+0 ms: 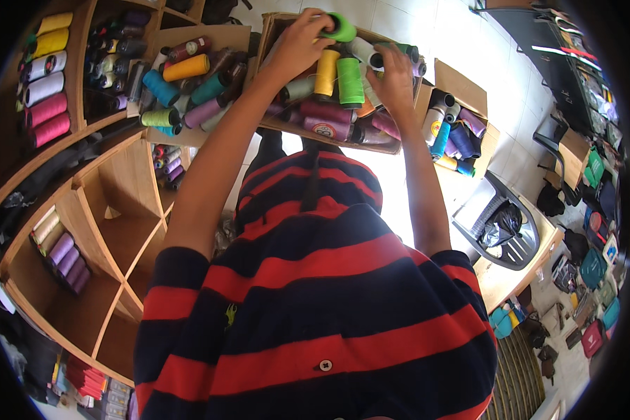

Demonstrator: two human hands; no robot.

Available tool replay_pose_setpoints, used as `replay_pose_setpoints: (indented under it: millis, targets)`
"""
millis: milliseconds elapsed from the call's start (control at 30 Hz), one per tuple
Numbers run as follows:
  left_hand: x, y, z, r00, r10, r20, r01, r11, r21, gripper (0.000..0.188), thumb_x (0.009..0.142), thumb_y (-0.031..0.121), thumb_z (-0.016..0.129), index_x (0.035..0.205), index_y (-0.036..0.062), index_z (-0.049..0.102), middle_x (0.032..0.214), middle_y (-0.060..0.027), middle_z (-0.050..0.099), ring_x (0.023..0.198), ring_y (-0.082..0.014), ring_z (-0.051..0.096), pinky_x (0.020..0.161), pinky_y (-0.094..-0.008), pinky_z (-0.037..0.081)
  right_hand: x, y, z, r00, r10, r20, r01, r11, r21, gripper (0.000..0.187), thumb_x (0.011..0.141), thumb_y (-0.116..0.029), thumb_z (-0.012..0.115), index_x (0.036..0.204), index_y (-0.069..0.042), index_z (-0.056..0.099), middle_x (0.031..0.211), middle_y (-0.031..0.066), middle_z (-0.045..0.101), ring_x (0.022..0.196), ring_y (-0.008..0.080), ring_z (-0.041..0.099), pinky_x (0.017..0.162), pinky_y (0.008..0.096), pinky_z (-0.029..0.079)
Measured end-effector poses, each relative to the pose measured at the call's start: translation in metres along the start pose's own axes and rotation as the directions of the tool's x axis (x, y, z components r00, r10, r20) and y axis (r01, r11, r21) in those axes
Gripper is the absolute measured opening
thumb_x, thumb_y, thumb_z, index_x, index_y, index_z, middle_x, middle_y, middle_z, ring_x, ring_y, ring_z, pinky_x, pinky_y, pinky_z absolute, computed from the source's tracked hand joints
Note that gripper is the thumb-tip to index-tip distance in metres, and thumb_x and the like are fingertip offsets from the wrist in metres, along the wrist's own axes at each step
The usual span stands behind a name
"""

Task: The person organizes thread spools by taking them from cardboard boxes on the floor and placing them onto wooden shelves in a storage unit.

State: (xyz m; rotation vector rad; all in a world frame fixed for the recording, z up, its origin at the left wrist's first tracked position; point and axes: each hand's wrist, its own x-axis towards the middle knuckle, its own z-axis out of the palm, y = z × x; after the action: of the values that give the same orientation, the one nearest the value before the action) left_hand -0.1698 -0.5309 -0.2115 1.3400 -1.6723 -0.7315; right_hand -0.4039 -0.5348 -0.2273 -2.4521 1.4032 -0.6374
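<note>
My left hand is closed on a bright green thread spool, above the far edge of a cardboard box. Thread spools fill the box. My right hand reaches over its right side, fingers stretched apart, by a white spool and a dark green spool. Between the hands lie a yellow spool and a second bright green spool. Dark red spools lie along the near side. My right fingertips partly hide what they touch.
Left of the box, another carton holds mixed spools. A smaller carton of spools stands at the right. Wooden shelving with spools runs along the left. A dark plastic chair and cluttered goods are at the right.
</note>
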Motion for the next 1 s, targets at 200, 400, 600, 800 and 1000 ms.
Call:
replay_pose_setpoints:
  millis: [200,400,600,800,1000]
  targets:
    - [0.017,0.013,0.019,0.942,0.108,0.319,-0.167,0.972,0.165,0.020,0.075,0.004,0.066,0.086,0.0079,0.051,0.116,-0.0062,0.053,0.092,-0.0315,0.059,0.077,-0.0405,0.049,0.003,-0.014,-0.006,0.978,0.142,0.153,-0.166,0.973,0.163,0.070,0.068,-0.005,0.067,0.132,-0.006,0.041,0.124,0.0181,0.050,0.117,0.0364,0.047,0.100,0.0442,0.037]
    - [0.026,0.020,0.020,0.895,0.115,0.431,-0.149,0.988,0.048,0.021,0.075,-0.003,0.058,0.092,0.0106,0.054,0.110,-0.0072,0.057,0.088,-0.0281,0.062,0.076,-0.0393,0.049,0.024,-0.034,-0.020,0.992,0.082,0.100,-0.107,0.955,0.275,0.074,0.069,-0.007,0.073,0.135,-0.010,0.040,0.126,0.0175,0.048,0.111,0.0365,0.052,0.091,0.0408,0.047]
    - [-0.004,0.005,0.005,0.996,-0.085,-0.029,0.061,0.883,-0.465,0.022,0.083,0.008,0.061,0.104,0.0040,0.057,0.073,-0.0132,0.063,0.070,-0.0253,0.065,0.059,-0.0347,0.047,0.016,-0.014,-0.023,0.970,0.241,-0.041,-0.231,0.958,0.170,0.052,0.071,-0.017,0.075,0.118,-0.004,0.054,0.105,0.0158,0.061,0.092,0.0285,0.063,0.078,0.0379,0.051]
    - [-0.143,-0.040,-0.019,0.784,-0.601,0.156,0.574,0.797,0.187,0.021,0.086,0.015,0.053,0.096,-0.0009,0.062,0.085,-0.0237,0.065,0.086,-0.0370,0.065,0.078,-0.0426,0.050,-0.041,-0.021,-0.052,0.745,0.650,-0.152,-0.517,0.705,0.486,0.047,0.076,-0.019,0.070,0.111,0.004,0.048,0.102,0.0175,0.056,0.093,0.0263,0.057,0.082,0.0344,0.046]
    - [-0.147,-0.075,0.033,0.546,-0.813,0.202,0.735,0.581,0.351,0.036,0.073,0.015,0.059,0.101,-0.0069,0.060,0.110,-0.0294,0.060,0.108,-0.0419,0.056,0.096,-0.0439,0.044,-0.122,0.002,-0.032,0.726,0.655,-0.210,-0.574,0.745,0.340,0.050,0.072,-0.012,0.064,0.113,0.003,0.038,0.108,0.0209,0.047,0.101,0.0340,0.050,0.092,0.0433,0.038]
